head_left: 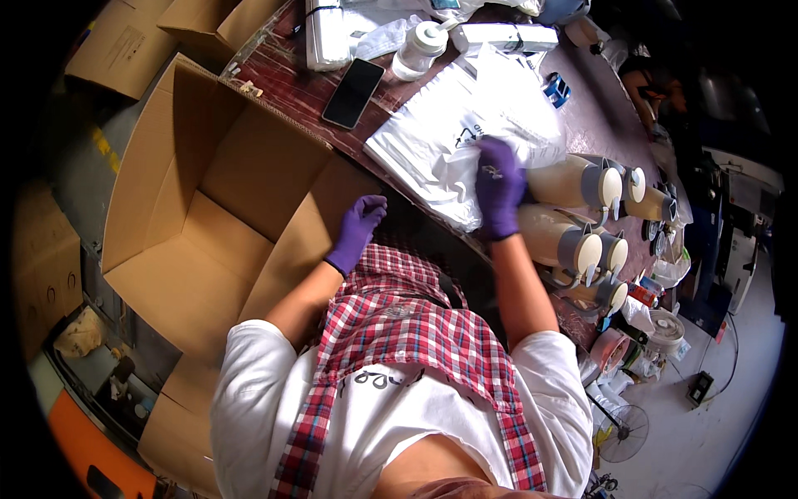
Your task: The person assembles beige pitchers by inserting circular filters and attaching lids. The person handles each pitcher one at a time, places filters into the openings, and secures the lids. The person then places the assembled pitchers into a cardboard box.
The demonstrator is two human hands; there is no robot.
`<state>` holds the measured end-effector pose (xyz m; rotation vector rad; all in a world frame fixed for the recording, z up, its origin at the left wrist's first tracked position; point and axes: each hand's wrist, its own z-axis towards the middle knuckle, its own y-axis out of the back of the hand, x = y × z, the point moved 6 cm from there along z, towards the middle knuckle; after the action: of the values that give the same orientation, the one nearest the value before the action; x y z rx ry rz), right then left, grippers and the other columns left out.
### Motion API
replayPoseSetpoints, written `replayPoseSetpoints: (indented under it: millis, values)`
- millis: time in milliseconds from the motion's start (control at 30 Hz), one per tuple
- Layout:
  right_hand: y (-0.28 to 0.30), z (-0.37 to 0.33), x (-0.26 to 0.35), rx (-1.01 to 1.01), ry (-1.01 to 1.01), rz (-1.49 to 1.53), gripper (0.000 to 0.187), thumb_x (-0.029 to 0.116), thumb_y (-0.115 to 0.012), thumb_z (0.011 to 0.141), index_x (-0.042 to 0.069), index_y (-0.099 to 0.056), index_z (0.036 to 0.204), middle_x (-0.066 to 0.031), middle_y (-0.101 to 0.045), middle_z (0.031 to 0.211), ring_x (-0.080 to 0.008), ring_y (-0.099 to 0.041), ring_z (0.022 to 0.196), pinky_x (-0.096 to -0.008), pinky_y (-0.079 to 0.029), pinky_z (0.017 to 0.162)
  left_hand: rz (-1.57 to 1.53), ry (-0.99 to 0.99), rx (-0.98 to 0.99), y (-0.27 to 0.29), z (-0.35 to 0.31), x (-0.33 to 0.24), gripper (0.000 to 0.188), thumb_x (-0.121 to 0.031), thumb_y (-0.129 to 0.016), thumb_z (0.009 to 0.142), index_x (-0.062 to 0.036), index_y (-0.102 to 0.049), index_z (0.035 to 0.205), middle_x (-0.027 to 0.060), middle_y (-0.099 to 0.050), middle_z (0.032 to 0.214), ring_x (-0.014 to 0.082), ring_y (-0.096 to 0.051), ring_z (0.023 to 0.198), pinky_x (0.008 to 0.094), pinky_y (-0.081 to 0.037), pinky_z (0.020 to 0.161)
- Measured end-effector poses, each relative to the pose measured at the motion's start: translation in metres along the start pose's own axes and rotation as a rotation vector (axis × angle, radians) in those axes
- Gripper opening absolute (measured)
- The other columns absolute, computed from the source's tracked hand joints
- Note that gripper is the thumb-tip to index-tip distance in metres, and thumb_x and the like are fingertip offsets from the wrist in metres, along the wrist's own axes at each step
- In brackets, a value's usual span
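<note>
My right hand [499, 190], in a purple glove, is over a stack of white plastic bags [428, 154] on the table. Its fingers are curled against a white plastic bag [522, 112], which rises blurred beside them; the exact grip is partly hidden. Close to my body, by the table's near edge and the carton's flap, my left hand [357, 233] is gloved the same way. Its fingers are bent in toward the thumb, and nothing shows in them. Several cream jugs [555, 237] with grey collars and pale lids lie just right of my right forearm.
A large open cardboard box [212, 241] stands at my left, against the dark red table [278, 62]. On the table are a black phone [353, 93], a clear bottle [418, 51] and a blue tape dispenser [557, 90]. A fan [625, 432] stands at lower right.
</note>
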<state>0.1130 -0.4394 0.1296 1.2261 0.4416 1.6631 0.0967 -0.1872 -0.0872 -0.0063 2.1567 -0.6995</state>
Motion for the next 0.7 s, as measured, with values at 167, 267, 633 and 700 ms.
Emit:
replayPoseSetpoints:
  millis: [167,267,633,700]
  values:
    - [-0.138,-0.074,-0.055,0.436,-0.375,-0.160,0.024,0.023,-0.073,0.083,0.010,-0.070,0.103,-0.0168,-0.065,0.104,-0.0375,-0.062,0.101,-0.0464,-0.050,0.086,0.157,0.008,0.162,-0.013,-0.030,0.007,0.027,-0.004,-0.062,0.096,-0.0020,-0.061,0.123,0.0027,-0.065,0.111,0.0097,-0.060,0.098,0.0231,-0.047,0.085]
    - [-0.157,-0.089,-0.106,0.406,-0.502,0.085,0.022,0.025,-0.071,0.089,0.008,-0.070,0.103,-0.0146,-0.067,0.098,-0.0327,-0.064,0.092,-0.0418,-0.051,0.081,0.250,0.014,0.160,-0.012,-0.037,-0.004,0.027,-0.007,-0.063,0.096,-0.0027,-0.062,0.123,0.0018,-0.065,0.110,0.0082,-0.059,0.094,0.0225,-0.047,0.083]
    - [-0.137,-0.090,-0.058,0.488,-0.354,-0.269,0.024,0.032,-0.075,0.079,0.014,-0.070,0.094,-0.0127,-0.063,0.109,-0.0356,-0.059,0.107,-0.0487,-0.049,0.087,0.170,-0.236,-0.024,-0.057,0.046,-0.033,0.018,-0.002,-0.067,0.093,-0.0061,-0.061,0.110,-0.0030,-0.060,0.089,0.0034,-0.051,0.070,0.0191,-0.043,0.061]
    - [-0.141,-0.092,-0.080,0.401,-0.459,-0.121,0.020,0.029,-0.072,0.085,0.010,-0.072,0.092,-0.0137,-0.065,0.104,-0.0350,-0.060,0.105,-0.0464,-0.049,0.086,0.124,-0.201,0.027,-0.060,0.050,-0.033,0.020,-0.002,-0.067,0.093,-0.0066,-0.060,0.111,-0.0031,-0.060,0.091,0.0035,-0.053,0.073,0.0189,-0.044,0.063]
